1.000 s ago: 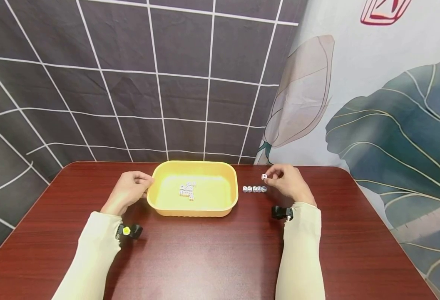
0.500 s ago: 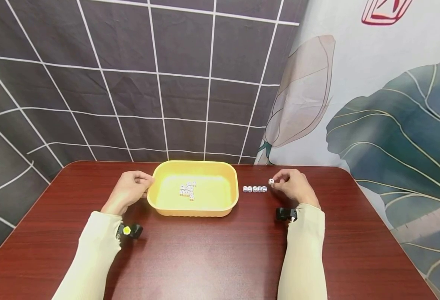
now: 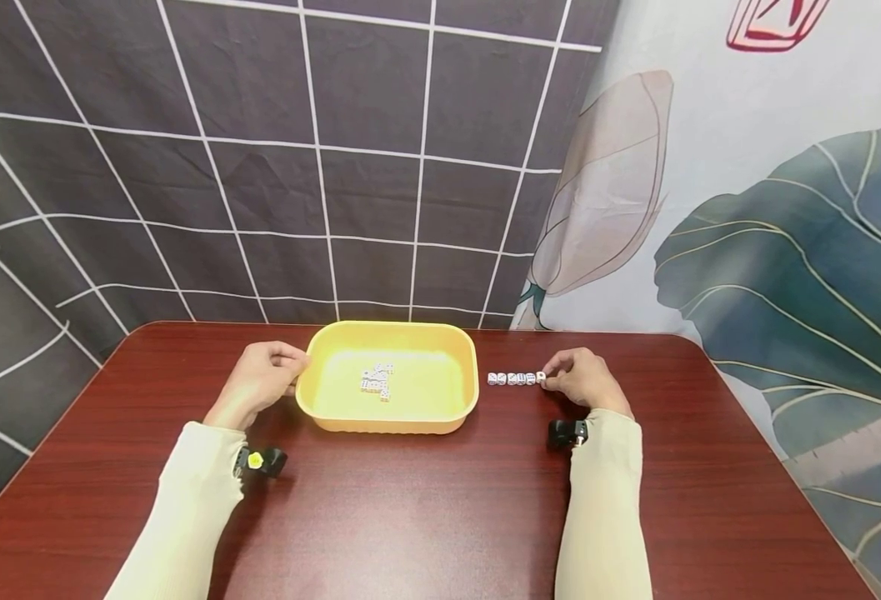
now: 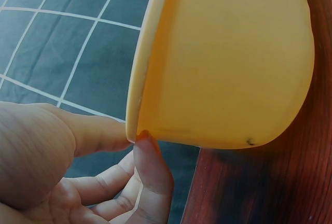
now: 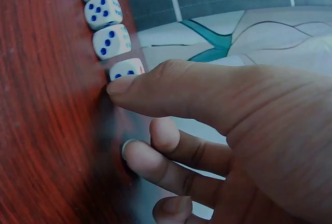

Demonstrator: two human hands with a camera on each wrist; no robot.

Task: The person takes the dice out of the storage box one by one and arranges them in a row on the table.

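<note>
My left hand (image 3: 260,382) pinches the left rim of a yellow plastic basin (image 3: 387,425), thumb and a finger at its lip (image 4: 134,105) in the left wrist view. Several white dice (image 3: 375,380) lie bunched on the basin's floor. To the right of it, a straight row of white dice (image 3: 511,379) with blue pips stands on the table. At the row's right end, my right hand (image 3: 586,382) holds another die (image 5: 126,70) by thumb and finger, close beside the last die of the row (image 5: 111,41). The thumb covers part of the held die.
The dark red wooden table (image 3: 402,517) ends at a far edge just behind the basin. Behind it hang a dark grid-patterned cloth (image 3: 365,200) and a pale leaf-print cloth (image 3: 770,275). Each wrist wears a black camera (image 3: 563,432).
My right hand has carried the die rightward and down from above the row to the row's right end on the table. The left hand and the basin have stayed put.
</note>
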